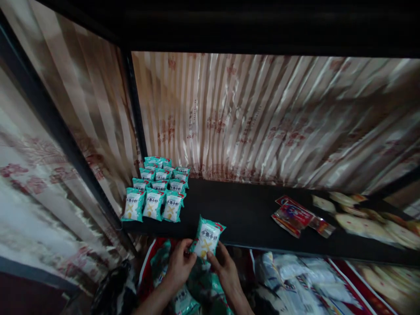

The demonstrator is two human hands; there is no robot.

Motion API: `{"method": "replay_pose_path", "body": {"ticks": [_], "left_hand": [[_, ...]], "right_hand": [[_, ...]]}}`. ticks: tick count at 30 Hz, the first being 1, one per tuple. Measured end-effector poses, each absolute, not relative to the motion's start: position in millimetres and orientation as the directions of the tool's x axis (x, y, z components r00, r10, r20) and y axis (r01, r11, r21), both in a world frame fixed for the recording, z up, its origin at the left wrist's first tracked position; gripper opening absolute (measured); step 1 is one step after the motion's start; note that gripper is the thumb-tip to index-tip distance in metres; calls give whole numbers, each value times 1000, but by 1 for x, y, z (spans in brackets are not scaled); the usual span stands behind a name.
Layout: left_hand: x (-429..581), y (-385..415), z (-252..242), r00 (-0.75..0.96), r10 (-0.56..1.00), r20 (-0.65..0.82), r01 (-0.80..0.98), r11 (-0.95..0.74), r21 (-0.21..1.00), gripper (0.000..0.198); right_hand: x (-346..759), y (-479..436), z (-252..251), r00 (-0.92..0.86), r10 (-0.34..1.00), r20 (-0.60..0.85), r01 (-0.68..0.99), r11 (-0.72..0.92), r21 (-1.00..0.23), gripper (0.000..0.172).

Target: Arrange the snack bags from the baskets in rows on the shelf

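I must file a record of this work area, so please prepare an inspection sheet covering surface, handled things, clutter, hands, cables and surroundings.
Surface: black shelf, with packets towards both ends.
Handled things: one teal-and-white packet, held at the shelf's front edge; similar packets stand in rows at the left end, three in the front row.
Clutter: red packets lie loosely right of the middle; pale packs lie farther right, too blurred to identify.
Hands: left hand and right hand hold the one packet from opposite sides.
Cables: nothing seen.
Surroundings: patterned, pleated curtain behind and at left; dark post at the corner; wrapped goods below the shelf.
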State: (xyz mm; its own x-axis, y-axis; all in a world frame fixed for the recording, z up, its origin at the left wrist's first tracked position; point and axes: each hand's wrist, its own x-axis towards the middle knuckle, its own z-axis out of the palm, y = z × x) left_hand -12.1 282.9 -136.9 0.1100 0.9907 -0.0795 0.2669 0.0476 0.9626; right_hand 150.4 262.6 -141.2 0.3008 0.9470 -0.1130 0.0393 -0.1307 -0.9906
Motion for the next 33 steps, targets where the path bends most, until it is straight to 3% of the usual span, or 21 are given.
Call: {"method": "replay_pose_path", "body": {"ticks": [13, 20, 27, 33], "left_hand": [[-46, 289, -141, -110, 977, 183, 438, -118, 891, 39], [-73, 298, -140, -153, 927, 341, 575, -197, 794, 44], [-84, 312, -154, -123, 905, 407, 659, -232, 716, 45], [-97, 331, -159, -237, 837, 493, 693, -210, 690, 40]], "right_hand": [[95, 298, -137, 169, 985, -19, 53, -28, -998, 58], [59, 332, -144, 207, 975, 82, 192, 41, -981, 62], [47, 351, -151, 218, 965, 143, 303, 72, -950, 62], [46, 350, -155, 240, 949, 205, 416, 90, -905, 62]]}}
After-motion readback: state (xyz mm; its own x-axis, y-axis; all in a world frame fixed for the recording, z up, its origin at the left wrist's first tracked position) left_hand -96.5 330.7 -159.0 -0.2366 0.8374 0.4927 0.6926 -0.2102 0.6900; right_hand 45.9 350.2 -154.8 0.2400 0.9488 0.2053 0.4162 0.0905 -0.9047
